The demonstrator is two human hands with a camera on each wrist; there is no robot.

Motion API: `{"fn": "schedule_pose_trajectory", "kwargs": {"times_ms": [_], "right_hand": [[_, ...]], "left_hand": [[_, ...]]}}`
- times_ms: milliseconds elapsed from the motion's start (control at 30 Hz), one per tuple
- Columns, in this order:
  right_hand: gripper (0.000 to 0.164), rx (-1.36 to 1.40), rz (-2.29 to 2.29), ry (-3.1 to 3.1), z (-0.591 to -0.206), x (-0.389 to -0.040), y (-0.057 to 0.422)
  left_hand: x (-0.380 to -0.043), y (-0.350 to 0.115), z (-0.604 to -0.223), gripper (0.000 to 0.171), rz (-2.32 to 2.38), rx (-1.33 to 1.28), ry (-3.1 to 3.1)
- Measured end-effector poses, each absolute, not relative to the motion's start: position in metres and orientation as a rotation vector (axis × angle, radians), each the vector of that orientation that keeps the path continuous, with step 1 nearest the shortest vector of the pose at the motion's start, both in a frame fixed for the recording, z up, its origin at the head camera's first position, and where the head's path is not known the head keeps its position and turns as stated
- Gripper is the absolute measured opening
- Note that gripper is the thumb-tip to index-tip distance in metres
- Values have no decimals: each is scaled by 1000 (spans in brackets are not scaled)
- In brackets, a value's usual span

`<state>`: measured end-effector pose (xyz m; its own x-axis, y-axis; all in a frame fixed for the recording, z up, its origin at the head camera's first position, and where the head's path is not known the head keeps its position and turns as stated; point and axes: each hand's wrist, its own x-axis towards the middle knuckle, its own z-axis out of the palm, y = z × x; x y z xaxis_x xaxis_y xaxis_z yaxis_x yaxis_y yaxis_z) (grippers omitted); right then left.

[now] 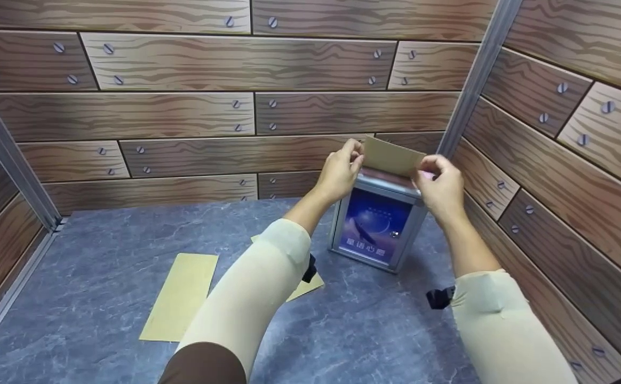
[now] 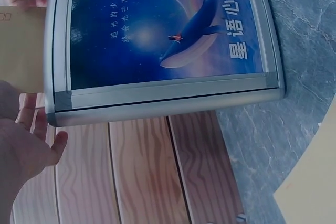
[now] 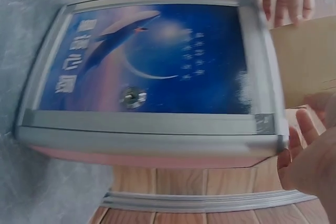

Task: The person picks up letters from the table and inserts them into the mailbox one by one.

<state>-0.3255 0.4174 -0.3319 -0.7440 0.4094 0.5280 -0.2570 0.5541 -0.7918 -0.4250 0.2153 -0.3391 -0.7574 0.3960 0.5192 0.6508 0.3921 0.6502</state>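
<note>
A brown paper envelope (image 1: 393, 156) stands on edge above the top of a silver-framed suggestion box (image 1: 374, 224); its lower edge is at the top of the box. Small red squares show on the envelope (image 2: 21, 45) in the left wrist view. My left hand (image 1: 341, 169) pinches the envelope's left edge. At the opposite edge my right hand (image 1: 441, 184) holds it between thumb and fingers. The box's blue front panel carries a whale picture, white characters and a round lock (image 3: 133, 97). Whether the envelope's bottom is inside a slot is hidden.
A yellowish-brown envelope (image 1: 180, 298) lies flat on the grey marbled table (image 1: 102, 256). Another envelope (image 1: 308, 287) is partly covered by my left forearm. Wood-patterned walls (image 1: 182, 112) and metal corner posts (image 1: 476, 80) surround the table, close behind the box.
</note>
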Motion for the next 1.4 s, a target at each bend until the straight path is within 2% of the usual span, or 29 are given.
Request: {"fn": "schedule_pose_trajectory", "kwargs": {"times_ms": [133,367,667,1067,1400], "right_hand": [[17,-31,1222,-1981,-317,-319,409],[11,14,1232,-1899,-308,-317,402],[15,46,1233,-1874,-325,-326,409],[8,-67,1157,-1979,-347,-333,418],[12,-193,952,-2196,-355,-336,428]], "left_hand": [[-424,216,-341,15,-1274,-888,-2384],[-419,218,-335,16,-1255,-887,-2340],[-415,219,-322,17,-1157,-923,-2206],[-422,217,-346,8,-1090,-876,-2306],[-423,219,-355,19,-1111,-830,-2409]]}}
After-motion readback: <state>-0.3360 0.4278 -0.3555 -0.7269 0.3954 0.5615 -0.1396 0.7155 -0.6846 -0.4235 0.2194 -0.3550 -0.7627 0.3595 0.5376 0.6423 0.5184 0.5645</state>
